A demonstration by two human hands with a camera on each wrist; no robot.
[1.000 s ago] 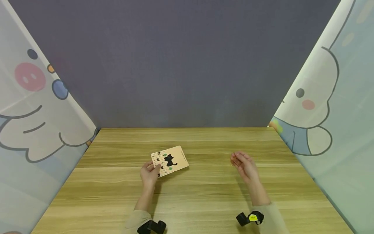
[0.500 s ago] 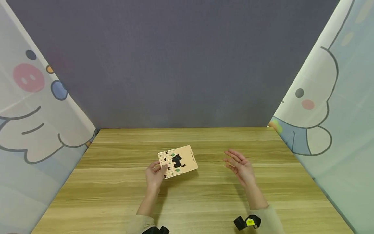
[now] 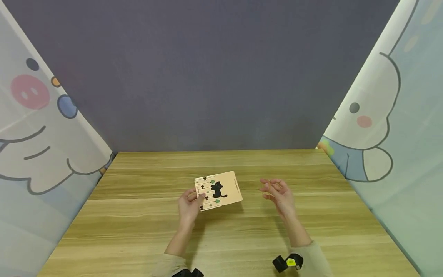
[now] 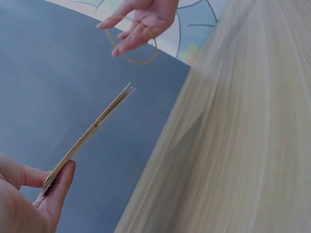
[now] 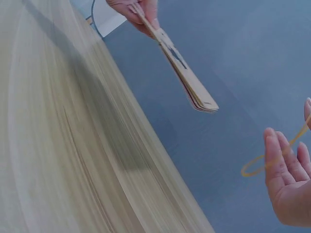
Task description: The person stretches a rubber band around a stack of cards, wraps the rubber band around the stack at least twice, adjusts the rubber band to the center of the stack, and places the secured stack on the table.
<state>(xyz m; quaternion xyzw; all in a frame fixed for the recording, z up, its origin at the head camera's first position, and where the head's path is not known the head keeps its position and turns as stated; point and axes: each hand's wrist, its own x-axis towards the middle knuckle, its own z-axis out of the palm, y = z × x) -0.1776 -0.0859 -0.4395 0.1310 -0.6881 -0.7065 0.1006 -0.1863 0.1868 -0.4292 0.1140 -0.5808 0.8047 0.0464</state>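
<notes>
Above the wooden table (image 3: 242,240), the person's left hand (image 3: 188,209) pinches one end of a stack of cards (image 3: 229,188), cat-printed on top, its free end towards the right hand (image 3: 284,202). The stack looks light and fairly stiff — though its layers could slide, so it is best gripped through its full thickness. The right fingers, loosely spread, carry a thin yellow band (image 4: 140,62), likely soft and stretchy.
</notes>
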